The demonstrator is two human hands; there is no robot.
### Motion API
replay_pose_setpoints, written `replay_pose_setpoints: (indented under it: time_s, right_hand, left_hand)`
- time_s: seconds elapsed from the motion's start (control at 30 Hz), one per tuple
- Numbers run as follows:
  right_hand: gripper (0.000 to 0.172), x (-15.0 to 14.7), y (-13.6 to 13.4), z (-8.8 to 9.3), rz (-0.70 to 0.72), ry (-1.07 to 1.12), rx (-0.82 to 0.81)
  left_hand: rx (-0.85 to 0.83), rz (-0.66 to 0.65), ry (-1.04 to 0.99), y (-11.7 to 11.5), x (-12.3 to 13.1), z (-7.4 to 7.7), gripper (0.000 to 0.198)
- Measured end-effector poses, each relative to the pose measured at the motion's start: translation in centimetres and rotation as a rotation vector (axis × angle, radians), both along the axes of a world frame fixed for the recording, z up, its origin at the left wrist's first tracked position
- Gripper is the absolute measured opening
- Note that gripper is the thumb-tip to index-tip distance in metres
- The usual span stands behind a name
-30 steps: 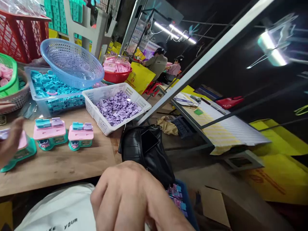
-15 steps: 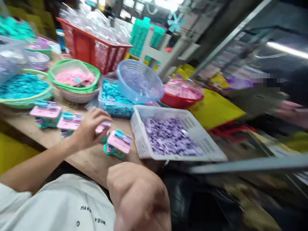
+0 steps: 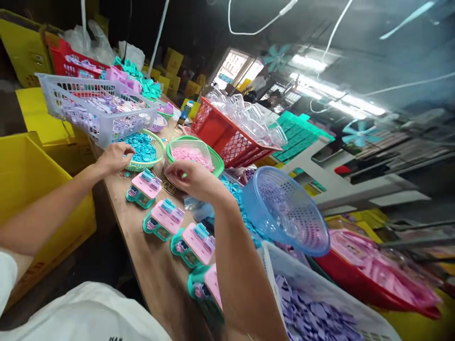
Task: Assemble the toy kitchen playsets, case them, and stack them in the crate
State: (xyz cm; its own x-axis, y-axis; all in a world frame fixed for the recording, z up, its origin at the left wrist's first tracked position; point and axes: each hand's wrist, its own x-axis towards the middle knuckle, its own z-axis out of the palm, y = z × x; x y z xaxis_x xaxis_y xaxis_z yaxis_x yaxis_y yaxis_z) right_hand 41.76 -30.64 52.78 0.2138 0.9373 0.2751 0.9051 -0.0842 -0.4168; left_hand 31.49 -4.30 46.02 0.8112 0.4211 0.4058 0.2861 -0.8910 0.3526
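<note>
My left hand (image 3: 115, 157) is at the near rim of a pale green basket (image 3: 159, 158) of blue plastic pieces (image 3: 142, 146). Its fingers are curled together, and whatever they hold is hidden. My right hand (image 3: 188, 177) hangs at the front of a green basket (image 3: 217, 166) with pink pieces (image 3: 190, 154). Its thumb and fingers are bent inward; I cannot make out what is between them. Below the hands, several small teal toy stalls (image 3: 164, 219) with pink tops and blue and purple blocks stand in a slanting row. My right forearm partly covers the nearest one.
A white crate (image 3: 268, 258) of purple pieces and a blue colander (image 3: 291, 208) stand to the right. Behind is a red crate (image 3: 227, 137) of clear plastic parts. A translucent crate (image 3: 103, 132) juts out at left above yellow boxes (image 3: 42, 175).
The view has swung left and tilted. My left hand has gone from the toy row to the blue pieces' basket. My right hand has moved from near my body to the pink pieces' basket.
</note>
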Motion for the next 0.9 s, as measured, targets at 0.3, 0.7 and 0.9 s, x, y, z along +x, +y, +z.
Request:
replay_pose_setpoints:
  time_s: [0.3,0.7,0.9]
  right_hand:
    - [0.03,8.8,23.9,-5.0,-0.267,-0.349,-0.495]
    - [0.028,16.4,26.8,-12.1,-0.293,-0.202,-0.482]
    - [0.024,16.7,26.7,-10.6,-0.246,-0.039,-0.279]
  left_hand:
    - [-0.248,0.15,0.352,7.0,12.3,-1.8,0.025]
    - [-0.764,0.218,0.173,10.6,16.0,-5.1,0.013]
    - [-1.234,0.171,0.091,10.3,15.5,-4.1,0.039]
